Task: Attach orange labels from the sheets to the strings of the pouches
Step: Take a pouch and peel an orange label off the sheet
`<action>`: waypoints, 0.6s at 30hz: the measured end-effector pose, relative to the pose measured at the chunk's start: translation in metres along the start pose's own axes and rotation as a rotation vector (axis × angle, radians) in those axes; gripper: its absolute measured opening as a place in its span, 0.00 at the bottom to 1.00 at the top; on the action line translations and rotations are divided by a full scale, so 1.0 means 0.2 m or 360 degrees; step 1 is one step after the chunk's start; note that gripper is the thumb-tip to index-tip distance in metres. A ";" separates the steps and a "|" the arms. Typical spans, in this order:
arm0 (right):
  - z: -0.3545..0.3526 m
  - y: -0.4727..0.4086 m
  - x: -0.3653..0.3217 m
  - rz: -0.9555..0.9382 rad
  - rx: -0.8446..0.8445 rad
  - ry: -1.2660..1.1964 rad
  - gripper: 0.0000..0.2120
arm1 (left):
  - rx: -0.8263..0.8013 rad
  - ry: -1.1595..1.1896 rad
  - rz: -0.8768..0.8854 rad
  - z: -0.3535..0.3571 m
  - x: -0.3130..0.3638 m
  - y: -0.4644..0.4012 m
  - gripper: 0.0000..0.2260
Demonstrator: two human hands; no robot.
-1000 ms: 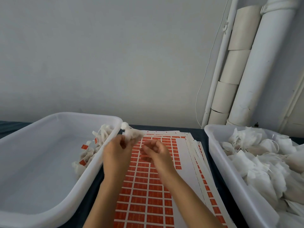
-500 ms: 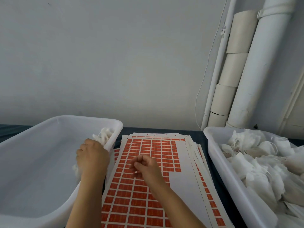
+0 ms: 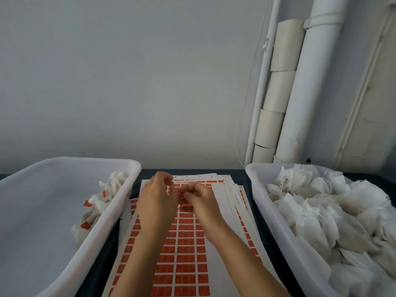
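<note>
Left hand [image 3: 157,202] has come back from the left bin [image 3: 70,249], its pouch dropped; both hands now meet over the sheets [image 3: 184,249], fingers curled. Right hand [image 3: 200,200] seems to pinch a label, though I cannot tell; a fresh pouch is needed next.

Small packing or hand-assembly workroom, plain and utilitarian. Bare grey wall [image 3: 128,82], exposed white pipes [image 3: 308,93] in the corner. Dark-covered worktable [image 3: 246,179] carrying two white plastic bins [image 3: 64,264], one heaped with white pouches [image 3: 321,206], and a stack of orange label sheets [image 3: 184,254] between.
</note>
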State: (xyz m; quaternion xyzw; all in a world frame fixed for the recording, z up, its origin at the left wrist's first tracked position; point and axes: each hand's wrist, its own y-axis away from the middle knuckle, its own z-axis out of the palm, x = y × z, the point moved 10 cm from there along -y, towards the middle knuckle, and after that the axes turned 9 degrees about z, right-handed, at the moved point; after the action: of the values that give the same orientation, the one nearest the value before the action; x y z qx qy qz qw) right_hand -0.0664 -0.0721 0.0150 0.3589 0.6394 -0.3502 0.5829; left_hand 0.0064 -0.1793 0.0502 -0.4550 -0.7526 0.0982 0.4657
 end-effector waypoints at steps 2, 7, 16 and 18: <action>-0.09 0.01 -0.01 0.0016 0.0124 0.0043 0.10 | -0.0073 0.0047 0.0030 0.10 0.05 0.03 0.07; -0.39 -0.02 -0.06 0.0180 0.0471 0.0318 0.08 | -0.0242 0.0147 -0.0056 0.31 0.07 0.10 0.09; -0.99 0.16 -0.23 0.0542 0.1165 0.1675 0.13 | -0.0407 0.0156 0.0037 0.46 0.14 0.15 0.08; -1.03 0.18 -0.17 0.0772 0.1135 0.1798 0.16 | -0.0403 0.0157 0.0052 0.46 0.15 0.16 0.08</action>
State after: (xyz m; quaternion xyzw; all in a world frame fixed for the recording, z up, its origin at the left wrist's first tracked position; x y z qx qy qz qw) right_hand -0.1341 0.1227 0.0623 0.7867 0.5923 -0.1589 0.0706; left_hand -0.0521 -0.1133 0.0002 -0.5267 -0.7276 -0.0124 0.4394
